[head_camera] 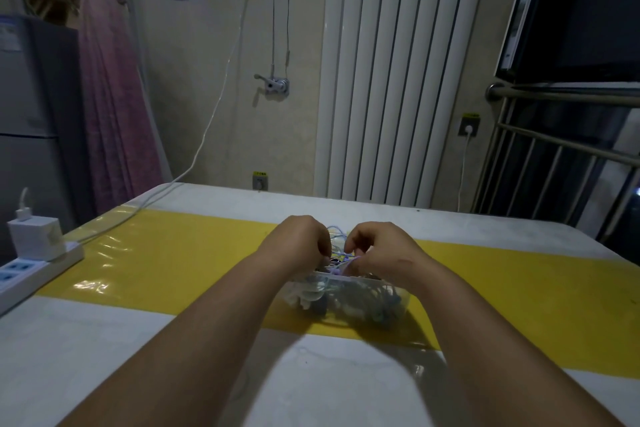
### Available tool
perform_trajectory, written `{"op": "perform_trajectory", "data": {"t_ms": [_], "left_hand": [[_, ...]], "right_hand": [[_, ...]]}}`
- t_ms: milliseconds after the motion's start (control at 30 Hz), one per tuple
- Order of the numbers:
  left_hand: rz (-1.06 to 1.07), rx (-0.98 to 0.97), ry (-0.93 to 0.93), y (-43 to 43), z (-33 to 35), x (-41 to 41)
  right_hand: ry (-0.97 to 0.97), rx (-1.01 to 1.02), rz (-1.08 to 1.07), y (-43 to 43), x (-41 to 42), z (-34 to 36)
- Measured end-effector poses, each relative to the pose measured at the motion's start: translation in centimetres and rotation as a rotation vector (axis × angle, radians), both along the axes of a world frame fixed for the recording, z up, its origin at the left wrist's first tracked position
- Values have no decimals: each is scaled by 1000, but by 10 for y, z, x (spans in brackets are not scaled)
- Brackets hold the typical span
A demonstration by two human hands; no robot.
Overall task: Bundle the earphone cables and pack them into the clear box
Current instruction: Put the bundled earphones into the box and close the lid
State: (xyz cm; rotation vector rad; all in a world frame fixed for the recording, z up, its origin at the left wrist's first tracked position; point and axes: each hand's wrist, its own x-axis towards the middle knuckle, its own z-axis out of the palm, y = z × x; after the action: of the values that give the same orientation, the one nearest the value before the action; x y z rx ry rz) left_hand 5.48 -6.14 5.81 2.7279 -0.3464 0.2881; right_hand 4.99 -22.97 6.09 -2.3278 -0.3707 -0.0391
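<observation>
Left hand [298, 242], right hand [379, 250] both pinching earphone cable [349, 263] over clear box [398, 302]. Looks light, floppy, tangle-prone; probably best gripped mid-coil.

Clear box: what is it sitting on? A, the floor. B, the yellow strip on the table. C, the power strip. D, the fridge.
B: the clear box sits on the yellow strip across the table, while the left hand and right hand pinch earphone cables just above it.
</observation>
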Motion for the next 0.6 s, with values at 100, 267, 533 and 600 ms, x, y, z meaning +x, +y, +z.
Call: {"op": "perform_trajectory", "data": {"t_ms": [100,267,533,600], "left_hand": [[-6,6,38,1,-1,0],[-34,27,23,1,2,-3],[69,-21,-81,1,-1,1],[107,-82,-117,2,-3,0]], "right_hand": [[113,194,39,-4,0,0],[6,-58,-42,-1,3,-5],[-113,-290,-156,5,3,-8],[-106,-314,-110,5,4,-8]]}}
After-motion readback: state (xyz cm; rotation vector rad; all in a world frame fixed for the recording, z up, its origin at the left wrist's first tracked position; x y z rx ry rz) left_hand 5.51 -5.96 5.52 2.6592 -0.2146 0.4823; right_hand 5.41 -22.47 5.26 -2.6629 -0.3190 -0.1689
